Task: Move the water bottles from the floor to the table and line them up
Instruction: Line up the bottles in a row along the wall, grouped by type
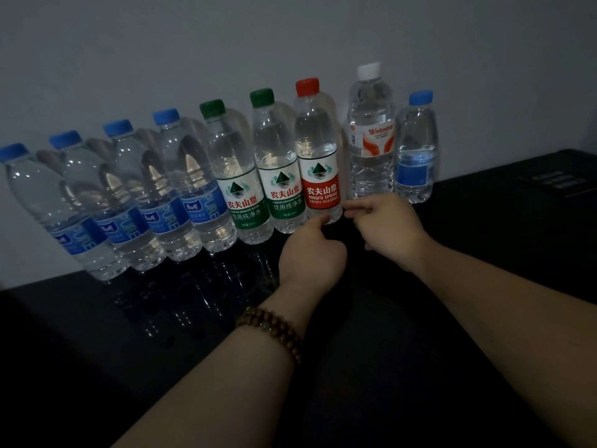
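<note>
red-cap bottle upright at surface back edge, just ahead; left grip touches its base, cannot tell if grasping; right grip loosely curled, empty, just beside.

Your left grip and right grip hover side by side over the table. Just behind them stands the nearest bottle of a row against the wall. Six bottles stand to their left and two bottles behind to their right.
</note>
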`<state>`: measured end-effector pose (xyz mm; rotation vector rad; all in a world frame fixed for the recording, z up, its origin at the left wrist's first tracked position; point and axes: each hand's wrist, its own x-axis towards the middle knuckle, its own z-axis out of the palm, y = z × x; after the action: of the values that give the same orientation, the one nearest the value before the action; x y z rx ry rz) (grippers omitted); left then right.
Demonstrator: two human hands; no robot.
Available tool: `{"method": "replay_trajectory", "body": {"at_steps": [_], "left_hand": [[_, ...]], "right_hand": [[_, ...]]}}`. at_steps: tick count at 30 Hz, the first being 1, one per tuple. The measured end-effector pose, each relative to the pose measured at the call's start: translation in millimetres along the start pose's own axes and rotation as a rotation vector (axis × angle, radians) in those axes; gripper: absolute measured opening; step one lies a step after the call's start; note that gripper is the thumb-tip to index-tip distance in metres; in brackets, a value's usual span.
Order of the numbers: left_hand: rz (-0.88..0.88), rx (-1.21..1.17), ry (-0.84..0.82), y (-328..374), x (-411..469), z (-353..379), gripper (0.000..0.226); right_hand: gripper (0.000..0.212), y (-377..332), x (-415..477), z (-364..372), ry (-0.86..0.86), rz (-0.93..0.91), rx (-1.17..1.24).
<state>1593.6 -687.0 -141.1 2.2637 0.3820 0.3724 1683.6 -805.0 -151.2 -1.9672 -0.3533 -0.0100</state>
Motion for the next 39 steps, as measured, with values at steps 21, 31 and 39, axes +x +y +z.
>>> {"method": "replay_trajectory", "body": {"at_steps": [21,31,39], "left_hand": [[0.059,-0.359,0.217,36,16,47,0.031],[0.079,-0.281,0.016,38,15,50,0.06],[0.062,-0.196,-0.078,42,14,47,0.067]], "right_hand": [[0.028,7,14,-31,0.512,0.104,0.168],[0.025,15,21,-30,0.449,0.123,0.089],[0.022,12,18,-30,0.355,0.136,0.085]]}}
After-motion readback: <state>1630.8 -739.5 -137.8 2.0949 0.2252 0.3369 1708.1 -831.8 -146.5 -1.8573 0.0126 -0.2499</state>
